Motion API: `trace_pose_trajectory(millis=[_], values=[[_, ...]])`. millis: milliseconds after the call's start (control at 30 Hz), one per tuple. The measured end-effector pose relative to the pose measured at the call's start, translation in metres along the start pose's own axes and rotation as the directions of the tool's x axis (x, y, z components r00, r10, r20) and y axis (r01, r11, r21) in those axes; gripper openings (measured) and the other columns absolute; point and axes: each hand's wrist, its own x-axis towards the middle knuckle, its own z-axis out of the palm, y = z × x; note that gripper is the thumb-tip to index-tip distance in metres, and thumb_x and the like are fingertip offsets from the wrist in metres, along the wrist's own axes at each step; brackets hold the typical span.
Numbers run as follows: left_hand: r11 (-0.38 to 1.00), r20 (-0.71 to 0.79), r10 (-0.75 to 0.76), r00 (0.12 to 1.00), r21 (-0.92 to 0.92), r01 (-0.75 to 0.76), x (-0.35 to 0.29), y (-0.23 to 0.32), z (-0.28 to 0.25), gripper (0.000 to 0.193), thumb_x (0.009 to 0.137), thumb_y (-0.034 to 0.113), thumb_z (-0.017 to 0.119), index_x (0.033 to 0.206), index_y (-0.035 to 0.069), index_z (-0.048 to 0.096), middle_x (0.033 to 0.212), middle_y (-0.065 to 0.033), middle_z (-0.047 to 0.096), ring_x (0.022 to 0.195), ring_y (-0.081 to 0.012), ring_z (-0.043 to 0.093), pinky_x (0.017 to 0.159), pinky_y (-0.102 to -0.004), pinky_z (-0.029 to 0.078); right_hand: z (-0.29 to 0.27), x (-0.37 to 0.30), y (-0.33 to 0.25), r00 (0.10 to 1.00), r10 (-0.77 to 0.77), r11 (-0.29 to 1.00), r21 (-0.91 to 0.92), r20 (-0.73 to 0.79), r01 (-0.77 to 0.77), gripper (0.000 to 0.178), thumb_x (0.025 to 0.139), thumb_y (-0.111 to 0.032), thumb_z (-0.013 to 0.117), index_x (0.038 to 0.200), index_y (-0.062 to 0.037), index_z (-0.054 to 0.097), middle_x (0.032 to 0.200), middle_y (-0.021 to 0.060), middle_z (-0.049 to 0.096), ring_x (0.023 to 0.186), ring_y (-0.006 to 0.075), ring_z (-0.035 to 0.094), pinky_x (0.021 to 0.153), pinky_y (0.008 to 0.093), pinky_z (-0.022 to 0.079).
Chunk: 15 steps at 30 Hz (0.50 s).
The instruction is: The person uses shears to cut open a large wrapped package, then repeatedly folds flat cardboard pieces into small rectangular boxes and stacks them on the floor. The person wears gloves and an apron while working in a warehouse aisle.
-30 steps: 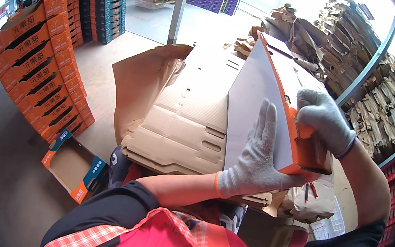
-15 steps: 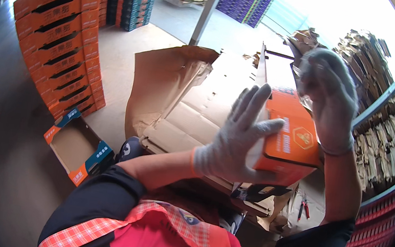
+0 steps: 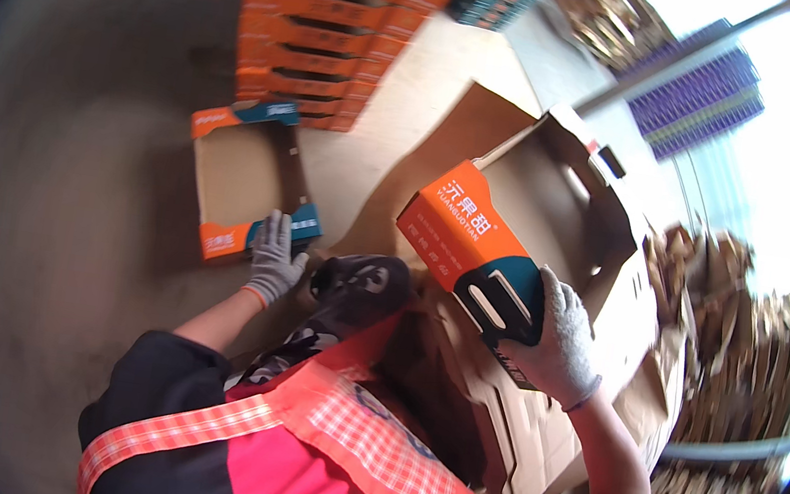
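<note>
My right hand (image 3: 558,346), in a grey knit glove, grips the near right corner of an open cardboard box (image 3: 479,224). Its outer walls are orange, teal and black, its inside is brown, and it tilts over the brown cardboard. At the left, a similar shallow open box (image 3: 238,175) rests on the floor by an orange stack. My gloved left hand (image 3: 277,259) reaches to that box's near right corner. Its fingers are stretched over the near wall, with the thumb apart. Whether it bears any of the box's weight does not show.
A tall stack of orange boxes (image 3: 314,33) stands beyond the floor box. Large brown cardboard (image 3: 427,166) lies under and around the held box. Bundles of flattened cardboard (image 3: 754,348) are piled at the right. Purple crates (image 3: 699,98) stand far right, behind a metal post (image 3: 684,55).
My view has swung left. The left hand has left the orange box and reached down to the floor box. The right hand, raised before, now grips the box, whose open inside faces up.
</note>
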Motion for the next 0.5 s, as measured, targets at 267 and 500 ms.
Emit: trace_pose_trajectory(millis=[267, 500], values=[[0.986, 0.104, 0.047, 0.993, 0.152, -0.063, 0.003, -0.036, 0.069, 0.058, 0.078, 0.041, 0.062, 0.116, -0.003, 0.059, 0.125, -0.03, 0.054, 0.125, -0.0433, 0.045, 0.107, -0.0514, 0.032, 0.074, 0.196, -0.085, 0.82, -0.57, 0.815, -0.084, 0.056, 0.573, 0.089, 0.064, -0.029, 0.08, 0.137, -0.0007, 0.039, 0.112, 0.0176, 0.056, 0.108, 0.0353, 0.052, 0.097, 0.0441, 0.039], [0.992, 0.274, -0.123, 0.954, 0.011, 0.125, -0.013, -0.038, 0.075, 0.045, 0.082, 0.032, 0.057, 0.111, -0.002, 0.057, 0.109, -0.0284, 0.06, 0.103, -0.0427, 0.058, 0.091, -0.0505, 0.045, 0.221, 0.251, -0.138, 0.619, -0.769, 0.638, 0.138, 0.157, 0.758, 0.076, 0.059, -0.032, 0.08, 0.123, -0.0036, 0.049, 0.112, 0.0165, 0.056, 0.109, 0.033, 0.053, 0.097, 0.043, 0.038]])
